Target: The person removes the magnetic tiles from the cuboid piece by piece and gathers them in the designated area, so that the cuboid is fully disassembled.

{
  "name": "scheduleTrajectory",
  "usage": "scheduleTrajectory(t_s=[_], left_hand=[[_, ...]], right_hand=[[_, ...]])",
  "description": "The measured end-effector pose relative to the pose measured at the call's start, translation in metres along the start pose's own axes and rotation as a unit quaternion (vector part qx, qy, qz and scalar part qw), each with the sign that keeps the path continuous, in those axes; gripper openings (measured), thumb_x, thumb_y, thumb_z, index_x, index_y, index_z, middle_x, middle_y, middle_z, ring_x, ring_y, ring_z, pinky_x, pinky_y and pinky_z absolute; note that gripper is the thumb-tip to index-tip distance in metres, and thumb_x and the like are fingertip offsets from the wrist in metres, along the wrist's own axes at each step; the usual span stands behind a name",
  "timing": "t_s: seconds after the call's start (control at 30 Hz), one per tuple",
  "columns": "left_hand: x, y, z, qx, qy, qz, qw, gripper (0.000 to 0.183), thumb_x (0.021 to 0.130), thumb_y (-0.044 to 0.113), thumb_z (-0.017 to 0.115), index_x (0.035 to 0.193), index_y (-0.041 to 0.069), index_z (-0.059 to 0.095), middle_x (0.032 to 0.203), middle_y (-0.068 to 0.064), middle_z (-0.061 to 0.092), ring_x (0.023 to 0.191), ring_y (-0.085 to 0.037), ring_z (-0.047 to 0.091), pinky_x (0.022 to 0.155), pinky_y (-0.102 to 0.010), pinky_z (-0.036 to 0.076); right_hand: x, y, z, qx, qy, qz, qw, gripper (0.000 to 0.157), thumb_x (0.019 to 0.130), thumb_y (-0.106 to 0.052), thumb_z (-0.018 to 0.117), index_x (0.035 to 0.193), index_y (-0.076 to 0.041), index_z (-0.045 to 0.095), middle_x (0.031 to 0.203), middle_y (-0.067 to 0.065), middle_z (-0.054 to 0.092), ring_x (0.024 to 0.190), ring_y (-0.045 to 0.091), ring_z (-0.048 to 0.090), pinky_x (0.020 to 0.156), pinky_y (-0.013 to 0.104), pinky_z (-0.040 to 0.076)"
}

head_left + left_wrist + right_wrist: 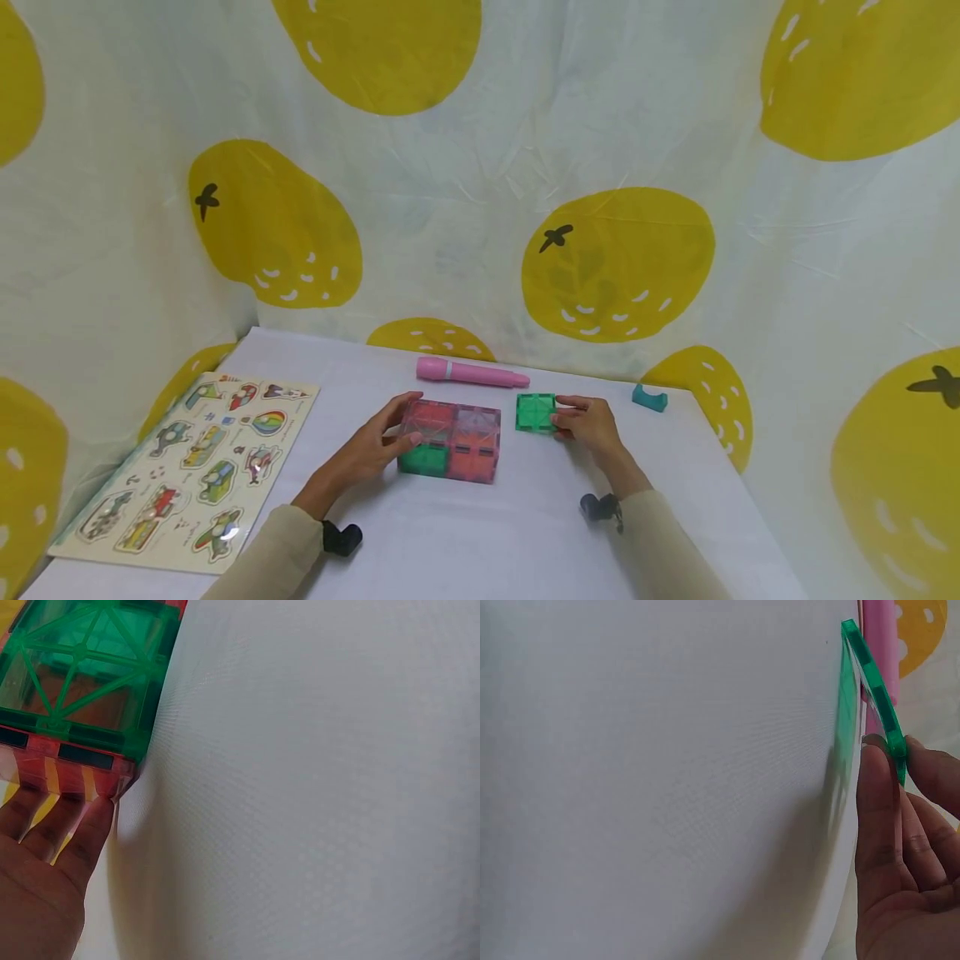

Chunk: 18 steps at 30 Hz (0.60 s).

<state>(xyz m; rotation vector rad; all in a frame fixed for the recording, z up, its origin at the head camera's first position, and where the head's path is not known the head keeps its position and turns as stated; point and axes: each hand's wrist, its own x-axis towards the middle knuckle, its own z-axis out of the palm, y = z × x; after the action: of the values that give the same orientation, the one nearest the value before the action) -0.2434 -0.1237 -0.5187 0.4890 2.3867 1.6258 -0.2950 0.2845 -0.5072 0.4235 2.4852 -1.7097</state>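
On the table stands a box built of translucent magnetic tiles (pixel 474 437), with red, pink, orange and green panels; one green face (pixel 81 656) fills the upper left of the left wrist view. My left hand (pixel 372 446) holds the box at its left side, fingers toward the back corner and thumb on the near side. Just right of the box, my right hand (pixel 591 427) pinches a green square magnetic tile (pixel 535 412) by its right edge. In the right wrist view that green tile (pixel 877 686) appears edge-on, tilted, between thumb and fingers.
A pink pen-like stick (pixel 472 372) lies behind the box. At the back right is a small teal U-shaped piece (pixel 649 398). A picture puzzle board (pixel 258 492) with vehicle pieces covers the table's left side. A fruit-print curtain (pixel 450 225) hangs behind the table.
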Motion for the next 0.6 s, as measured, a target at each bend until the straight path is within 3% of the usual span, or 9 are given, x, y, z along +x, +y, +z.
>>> scheduleTrajectory(t_s=[0.17, 0.47, 0.6], left_hand=[[-0.001, 0.001, 0.0, -0.007, -0.001, -0.006, 1.0, 0.071, 0.101, 0.046, 0.072, 0.161, 0.048, 0.032, 0.173, -0.001, 0.035, 0.161, -0.037, 0.033, 0.128, -0.059, 0.034], [-0.001, 0.002, -0.001, -0.011, -0.002, -0.008, 0.9999, 0.076, 0.1, 0.048, 0.072, 0.163, 0.044, 0.031, 0.173, -0.002, 0.035, 0.161, -0.038, 0.032, 0.128, -0.059, 0.035], [-0.001, 0.002, -0.001, -0.012, -0.002, -0.01, 0.9999, 0.077, 0.099, 0.049, 0.072, 0.164, 0.043, 0.031, 0.173, -0.001, 0.035, 0.161, -0.038, 0.032, 0.128, -0.059, 0.035]], right_hand=[[0.001, 0.001, 0.001, -0.025, 0.011, 0.007, 1.0, 0.04, 0.096, -0.01, 0.079, 0.135, -0.005, 0.072, 0.109, 0.015, 0.08, 0.079, 0.017, 0.077, 0.072, 0.026, 0.065], [-0.003, 0.004, -0.004, -0.084, 0.029, 0.007, 0.996, 0.037, 0.097, -0.015, 0.079, 0.132, -0.005, 0.072, 0.111, 0.014, 0.081, 0.084, 0.017, 0.079, 0.077, 0.028, 0.066], [-0.012, 0.001, -0.007, -0.098, 0.036, -0.013, 0.995, 0.036, 0.098, -0.016, 0.079, 0.131, -0.005, 0.073, 0.108, 0.013, 0.081, 0.085, 0.018, 0.08, 0.077, 0.029, 0.066]])
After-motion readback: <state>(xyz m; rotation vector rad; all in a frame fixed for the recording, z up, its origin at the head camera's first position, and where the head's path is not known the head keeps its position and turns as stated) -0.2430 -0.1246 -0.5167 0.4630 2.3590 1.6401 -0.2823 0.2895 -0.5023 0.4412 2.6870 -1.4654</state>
